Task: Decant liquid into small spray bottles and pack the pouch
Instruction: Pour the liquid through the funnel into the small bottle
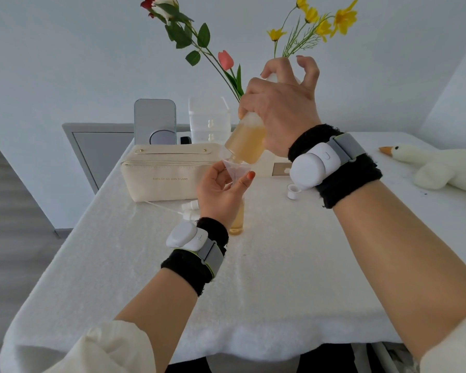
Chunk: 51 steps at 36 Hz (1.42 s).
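We should pour slowly: right grip (283, 109) wraps the bottle (246, 142), left grip (221, 189) pinches the funnel (236, 169) (hold it upright).

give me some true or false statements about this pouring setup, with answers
1. The right hand holds the large bottle tilted mouth-down over the funnel. True.
2. The left hand rests flat on the table. False: it pinches the funnel above the small bottle.
3. The small bottle already holds some amber liquid. True.
4. The cream pouch lies nearer the person than the small bottle. False: it stands behind it, to the left.
5. A loose white cap sits on the table near the right wrist. True.
6. The plush goose is inside the pouch. False: it lies on the table at the right edge.
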Tool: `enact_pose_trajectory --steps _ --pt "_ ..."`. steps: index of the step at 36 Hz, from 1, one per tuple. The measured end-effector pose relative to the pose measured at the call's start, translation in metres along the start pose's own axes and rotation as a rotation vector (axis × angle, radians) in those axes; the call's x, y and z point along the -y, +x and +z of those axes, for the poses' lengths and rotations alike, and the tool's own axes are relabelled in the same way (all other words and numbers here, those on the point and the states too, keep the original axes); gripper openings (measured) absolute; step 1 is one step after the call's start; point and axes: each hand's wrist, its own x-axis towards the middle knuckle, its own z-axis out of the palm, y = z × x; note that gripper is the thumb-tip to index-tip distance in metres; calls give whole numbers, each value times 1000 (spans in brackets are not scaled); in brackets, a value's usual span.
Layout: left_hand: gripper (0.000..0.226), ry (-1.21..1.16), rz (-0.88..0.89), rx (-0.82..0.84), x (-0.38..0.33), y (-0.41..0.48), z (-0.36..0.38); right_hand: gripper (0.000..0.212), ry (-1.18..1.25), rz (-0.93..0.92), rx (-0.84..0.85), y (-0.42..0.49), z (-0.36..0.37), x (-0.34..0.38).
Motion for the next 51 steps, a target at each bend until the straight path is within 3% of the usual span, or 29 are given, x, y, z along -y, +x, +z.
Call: enact_pose_trajectory --steps 51 --pt "37 23 -24 -1 1 -1 -2 55 12 -4 -3 -3 3 1"
